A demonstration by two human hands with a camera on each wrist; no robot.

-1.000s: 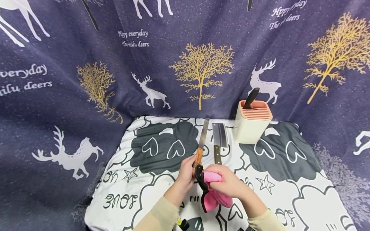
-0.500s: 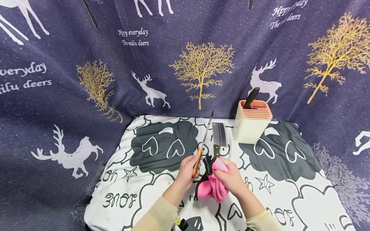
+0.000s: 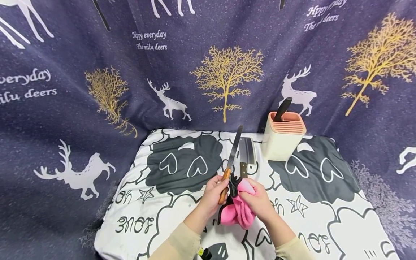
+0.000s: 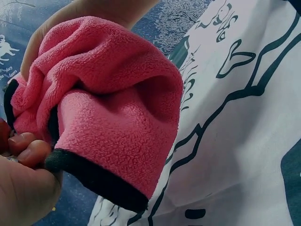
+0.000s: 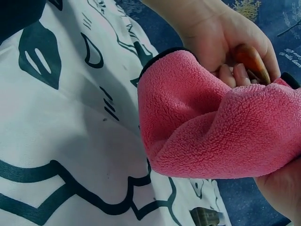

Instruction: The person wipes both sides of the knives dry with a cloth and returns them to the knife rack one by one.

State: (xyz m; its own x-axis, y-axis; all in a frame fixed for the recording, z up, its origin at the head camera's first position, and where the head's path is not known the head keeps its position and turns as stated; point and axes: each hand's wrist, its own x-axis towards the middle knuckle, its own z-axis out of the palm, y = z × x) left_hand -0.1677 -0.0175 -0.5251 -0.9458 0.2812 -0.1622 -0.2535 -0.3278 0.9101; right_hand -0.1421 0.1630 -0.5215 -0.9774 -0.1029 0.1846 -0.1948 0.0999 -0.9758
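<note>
My left hand (image 3: 212,195) grips the orange-brown wooden handle of a long, narrow-bladed knife (image 3: 234,150). Its blade points away from me, tilted slightly right. In the right wrist view the handle's end (image 5: 251,62) shows among the curled left fingers. My right hand (image 3: 258,198) holds a bunched pink fleecy cloth (image 3: 241,211) with black edging, right beside the knife handle. The cloth (image 4: 113,108) fills much of the left wrist view and hides most of the right hand there. Just beyond the right hand lies a cleaver (image 3: 247,151) with a dark riveted handle.
A cream knife block (image 3: 281,146) with a slotted coral top stands at the back right, one black-handled knife (image 3: 284,109) in it. The surface is covered by a white cartoon-print cloth (image 3: 136,209). A dark blue deer-print curtain (image 3: 182,79) hangs close behind.
The right hand and cloth have moved forward and slightly right, away from the knife handle. The knife has swung its tip rightward, and its blade has turned flatter toward view since half a second ago.
</note>
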